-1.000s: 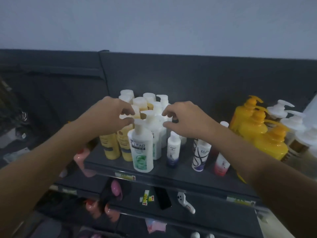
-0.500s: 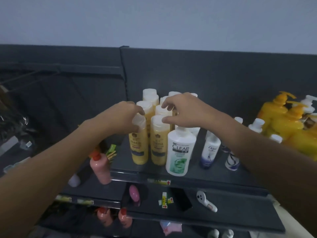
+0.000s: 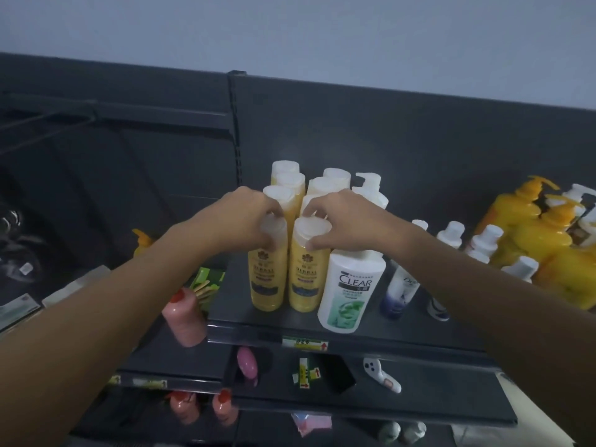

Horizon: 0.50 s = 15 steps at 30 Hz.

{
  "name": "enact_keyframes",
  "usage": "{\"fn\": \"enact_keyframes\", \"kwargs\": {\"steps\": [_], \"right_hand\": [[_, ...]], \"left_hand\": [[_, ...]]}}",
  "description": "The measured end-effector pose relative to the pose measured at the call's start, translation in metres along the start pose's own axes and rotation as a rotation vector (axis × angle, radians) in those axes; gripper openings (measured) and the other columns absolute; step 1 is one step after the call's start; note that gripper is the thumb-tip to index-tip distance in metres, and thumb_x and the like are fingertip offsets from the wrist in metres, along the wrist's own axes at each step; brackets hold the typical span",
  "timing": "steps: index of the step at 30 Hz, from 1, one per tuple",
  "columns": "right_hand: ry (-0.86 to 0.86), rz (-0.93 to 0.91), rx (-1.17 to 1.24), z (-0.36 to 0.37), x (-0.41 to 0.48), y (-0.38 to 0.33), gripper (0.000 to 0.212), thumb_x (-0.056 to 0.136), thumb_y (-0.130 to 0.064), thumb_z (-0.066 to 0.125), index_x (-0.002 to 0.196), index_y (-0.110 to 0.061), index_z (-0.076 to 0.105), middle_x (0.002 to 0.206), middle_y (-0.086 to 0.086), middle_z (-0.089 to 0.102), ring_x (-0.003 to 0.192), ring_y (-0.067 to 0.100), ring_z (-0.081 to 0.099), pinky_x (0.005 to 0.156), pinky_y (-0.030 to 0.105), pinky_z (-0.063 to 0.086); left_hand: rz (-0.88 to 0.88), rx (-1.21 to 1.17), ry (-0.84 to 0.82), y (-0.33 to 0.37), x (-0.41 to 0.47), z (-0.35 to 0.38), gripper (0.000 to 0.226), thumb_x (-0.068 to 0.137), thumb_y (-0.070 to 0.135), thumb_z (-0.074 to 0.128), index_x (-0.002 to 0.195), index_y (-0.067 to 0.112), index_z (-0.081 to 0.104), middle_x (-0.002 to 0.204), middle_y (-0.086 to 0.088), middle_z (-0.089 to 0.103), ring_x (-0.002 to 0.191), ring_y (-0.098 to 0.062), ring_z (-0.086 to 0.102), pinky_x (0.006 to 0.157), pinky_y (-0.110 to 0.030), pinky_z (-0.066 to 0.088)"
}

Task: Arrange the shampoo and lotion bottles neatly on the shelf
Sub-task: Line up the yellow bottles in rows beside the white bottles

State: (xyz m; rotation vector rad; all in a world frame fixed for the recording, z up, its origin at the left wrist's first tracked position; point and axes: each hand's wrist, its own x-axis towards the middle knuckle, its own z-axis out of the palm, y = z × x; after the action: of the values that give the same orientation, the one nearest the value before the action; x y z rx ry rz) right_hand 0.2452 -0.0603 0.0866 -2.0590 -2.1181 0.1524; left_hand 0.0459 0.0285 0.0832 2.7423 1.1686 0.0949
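Gripping caps on the top shelf (image 3: 403, 330), the left hand (image 3: 240, 217) now clamps one yellow Herbal bottle (image 3: 267, 275), the right hand (image 3: 345, 221) its twin (image 3: 304, 279) at three o'clock; both have squared up into a front pair beside the Clear shampoo (image 3: 350, 291).

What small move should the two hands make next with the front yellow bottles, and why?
Probably nudge the two front yellow bottles straight back against the row behind. The left hand and right hand each grip a cap, and the white bottle beside them stands a little further forward.
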Motion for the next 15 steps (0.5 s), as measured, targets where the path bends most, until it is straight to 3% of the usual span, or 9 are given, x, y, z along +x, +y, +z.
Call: {"fn": "enact_keyframes", "kwargs": {"steps": [6,15], "right_hand": [[0.008,-0.013,0.070,-0.0020,-0.0045,-0.0003,0.047,0.071,-0.045,0.083,0.113,-0.028,0.069,0.101,-0.007,0.069,0.096,0.010,0.060,0.079,0.032,0.054],[-0.025,-0.096,0.078,-0.0038,-0.0094,-0.0093,0.046,0.072,-0.045,0.083,0.115,-0.030,0.072,0.099,-0.010,0.068,0.092,0.008,0.061,0.077,0.030,0.054]], "left_hand": [[-0.001,0.007,0.023,0.0016,-0.0018,-0.0011,0.067,0.067,0.053,0.083,0.129,0.039,0.063,0.116,0.003,0.061,0.108,-0.024,0.060,0.083,-0.042,0.056],[-0.007,0.012,-0.013,0.0012,-0.0076,-0.0058,0.062,0.067,0.057,0.081,0.125,0.041,0.068,0.111,0.004,0.069,0.101,-0.022,0.063,0.080,-0.039,0.058]]}}
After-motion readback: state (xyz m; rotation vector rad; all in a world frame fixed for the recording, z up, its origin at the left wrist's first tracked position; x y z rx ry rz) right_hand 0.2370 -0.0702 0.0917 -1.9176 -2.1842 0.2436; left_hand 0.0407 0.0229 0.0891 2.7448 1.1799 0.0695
